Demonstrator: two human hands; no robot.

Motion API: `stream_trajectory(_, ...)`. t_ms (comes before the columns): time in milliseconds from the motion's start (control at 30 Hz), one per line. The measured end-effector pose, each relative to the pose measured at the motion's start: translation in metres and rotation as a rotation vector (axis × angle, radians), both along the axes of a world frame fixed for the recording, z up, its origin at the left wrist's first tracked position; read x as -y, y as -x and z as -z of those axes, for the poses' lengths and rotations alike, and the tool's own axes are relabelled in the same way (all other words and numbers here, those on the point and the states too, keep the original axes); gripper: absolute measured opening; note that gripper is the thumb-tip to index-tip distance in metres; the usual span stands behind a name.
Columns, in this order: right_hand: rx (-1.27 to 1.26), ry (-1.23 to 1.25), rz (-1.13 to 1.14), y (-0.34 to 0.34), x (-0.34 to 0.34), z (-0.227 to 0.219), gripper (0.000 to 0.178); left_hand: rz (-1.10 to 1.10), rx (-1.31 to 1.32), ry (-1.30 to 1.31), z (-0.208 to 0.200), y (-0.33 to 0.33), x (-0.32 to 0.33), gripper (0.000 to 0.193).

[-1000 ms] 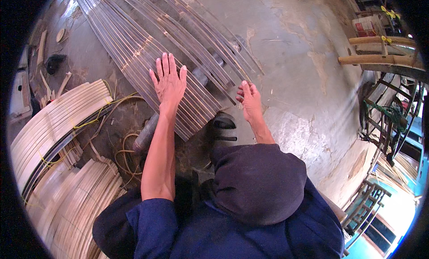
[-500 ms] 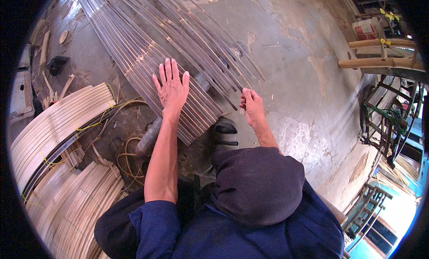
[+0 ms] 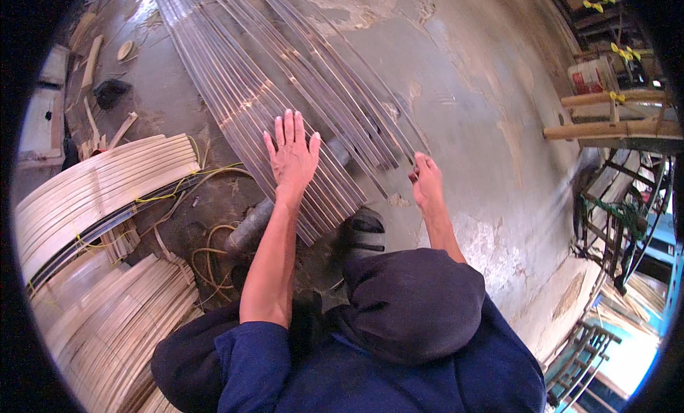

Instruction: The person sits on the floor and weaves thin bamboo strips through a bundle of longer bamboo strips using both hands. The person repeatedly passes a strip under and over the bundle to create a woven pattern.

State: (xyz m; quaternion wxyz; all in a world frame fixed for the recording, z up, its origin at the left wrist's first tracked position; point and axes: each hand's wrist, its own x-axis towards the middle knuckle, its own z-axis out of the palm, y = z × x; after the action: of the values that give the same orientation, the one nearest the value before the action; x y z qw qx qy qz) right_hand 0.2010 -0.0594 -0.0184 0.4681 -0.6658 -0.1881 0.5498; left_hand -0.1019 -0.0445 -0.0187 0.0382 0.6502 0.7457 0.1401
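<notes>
Long dark bamboo strips (image 3: 242,103) with pale joints lie side by side, running from the far left toward me. My left hand (image 3: 293,160) rests flat on the near part of this row, palm down and fingers a little spread. To its right, my right hand (image 3: 427,181) pinches the near end of a single dark bamboo strip (image 3: 405,146) between thumb and fingers. Several looser strips (image 3: 335,96) lie between the two hands, with small gaps among them. A grey cylinder (image 3: 251,228) shows partly beneath the row, beside my left forearm.
Curved bundles of pale strips (image 3: 107,192) tied with yellow cord stand at the left, with more pale strips (image 3: 121,334) nearer. A dark shoe (image 3: 367,224) is by the row's near end. Wooden poles (image 3: 613,131) stick out at the right.
The view has shifted, so the strips appear lower and more to the right. My right hand, pinching the strip's end, has moved slightly rightward. My left hand stays flat on the row.
</notes>
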Motion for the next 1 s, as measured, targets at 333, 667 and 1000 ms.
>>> stream_trajectory(333,0.242,-0.032,-0.662,0.042,-0.030,-0.096,0.023,0.007,-0.004,0.024,-0.008,0.000,0.003,0.065)
stream_trajectory(667,0.569,-0.471,-0.763,0.130,-0.029,-0.129,0.029,-0.001,0.077,-0.047,-0.002,-0.004,0.005,0.064)
stream_trajectory(1000,0.641,-0.604,-0.720,0.136,-0.009,-0.079,0.030,-0.002,0.099,-0.024,-0.004,-0.005,0.002,0.064)
